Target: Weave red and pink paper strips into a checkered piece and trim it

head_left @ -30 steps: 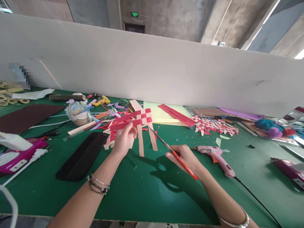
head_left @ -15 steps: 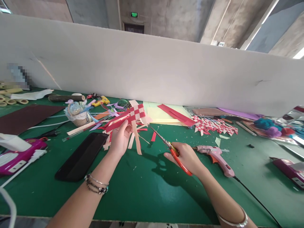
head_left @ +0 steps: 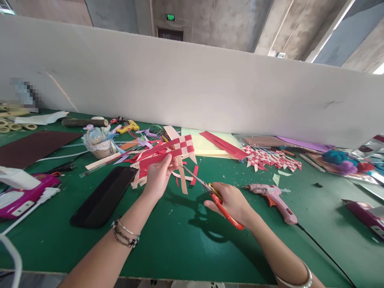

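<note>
One slip of the scissors [head_left: 226, 214] gripped in my right hand [head_left: 235, 202] could nick the woven paper [head_left: 184, 146] pinched in my left hand [head_left: 157, 178] and jutting beyond it, should the dangling strips [head_left: 184, 185] sway.

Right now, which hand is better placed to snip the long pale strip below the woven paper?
Probably the right hand: it holds the scissors, their tips close to the pale strip. The left hand holds the woven paper and has no blade.
</note>
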Demonstrator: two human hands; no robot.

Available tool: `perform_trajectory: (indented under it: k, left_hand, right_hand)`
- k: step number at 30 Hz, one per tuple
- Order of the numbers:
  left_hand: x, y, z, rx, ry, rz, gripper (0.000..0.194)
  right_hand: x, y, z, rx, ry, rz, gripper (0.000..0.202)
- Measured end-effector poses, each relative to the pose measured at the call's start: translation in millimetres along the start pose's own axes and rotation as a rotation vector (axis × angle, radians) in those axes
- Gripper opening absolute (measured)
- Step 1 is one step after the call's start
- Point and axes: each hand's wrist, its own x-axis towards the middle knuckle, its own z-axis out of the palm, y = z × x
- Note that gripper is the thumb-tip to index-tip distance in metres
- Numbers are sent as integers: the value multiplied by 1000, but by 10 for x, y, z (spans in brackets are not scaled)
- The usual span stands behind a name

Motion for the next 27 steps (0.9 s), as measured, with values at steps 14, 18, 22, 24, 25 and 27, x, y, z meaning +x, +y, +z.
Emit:
perform_trajectory:
  k: [14, 18, 22, 24, 25, 27]
  left_hand:
    - [-53, -48, 32, 13, -17, -64, 28]
    - [-66, -30, 47, 20, -20, -81, 29]
    - [-71, -33, 43, 50, -41, -80, 31]
    - [-66, -51, 30, 64, -39, -77, 33]
    - [-62, -62, 22, 71, -37, -76, 34]
    - [-55, -85, 7, 85, -33, -72, 34]
  right_hand:
    - [10, -46, -21, 13, -24, 57, 42]
    - [12, -28, -15, 17, -27, 90, 44]
    - [11, -18, -14, 40, -26, 97, 44]
    - [10, -17, -18, 55, -28, 97, 44]
    - [10, -15, -21, 63, -30, 95, 44]
    - [10, -9, -26, 77, -33, 91, 45]
